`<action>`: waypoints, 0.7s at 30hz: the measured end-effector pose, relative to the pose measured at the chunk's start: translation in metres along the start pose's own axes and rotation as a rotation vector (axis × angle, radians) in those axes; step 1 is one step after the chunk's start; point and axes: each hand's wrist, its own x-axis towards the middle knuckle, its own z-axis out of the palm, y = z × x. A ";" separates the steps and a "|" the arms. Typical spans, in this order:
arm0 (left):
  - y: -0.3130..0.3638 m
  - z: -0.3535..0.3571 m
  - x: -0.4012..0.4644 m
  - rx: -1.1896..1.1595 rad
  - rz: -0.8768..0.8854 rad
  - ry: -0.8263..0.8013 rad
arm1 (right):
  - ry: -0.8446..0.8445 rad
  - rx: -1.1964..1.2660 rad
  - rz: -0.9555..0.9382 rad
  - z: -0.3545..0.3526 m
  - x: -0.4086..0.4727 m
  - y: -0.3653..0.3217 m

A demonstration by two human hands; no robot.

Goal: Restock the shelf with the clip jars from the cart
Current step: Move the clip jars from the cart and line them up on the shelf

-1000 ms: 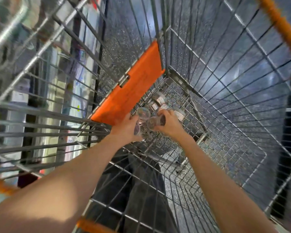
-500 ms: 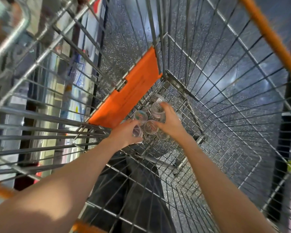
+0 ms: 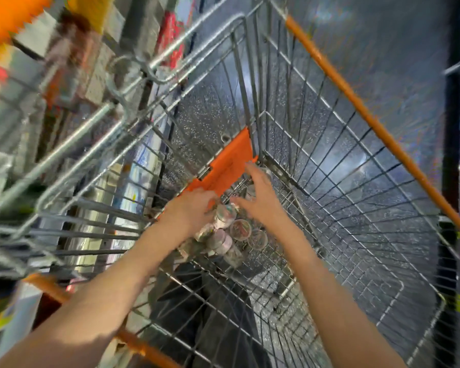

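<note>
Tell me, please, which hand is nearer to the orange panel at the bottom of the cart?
Left. The left hand lies right at the orange panel's lower edge, over the jars. The right hand sits to the panel's right, fingers spread over more jars.

a shop aisle. a wire shopping cart (image 3: 329, 160) with orange rim guards (image 3: 361, 107) and an orange flap (image 3: 226, 166) stands on a dark speckled floor (image 3: 382, 49), and blurred shelving (image 3: 72, 65) packed with coloured goods runs along the left side.
</note>
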 end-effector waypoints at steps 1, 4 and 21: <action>0.002 -0.013 -0.011 -0.009 0.003 0.023 | 0.002 0.004 -0.020 -0.004 0.000 -0.009; 0.012 -0.047 -0.052 -0.090 0.010 0.175 | 0.038 0.032 -0.108 -0.015 0.001 -0.036; -0.029 -0.114 -0.134 -0.072 -0.029 0.957 | 0.170 -0.200 -0.428 -0.059 0.021 -0.189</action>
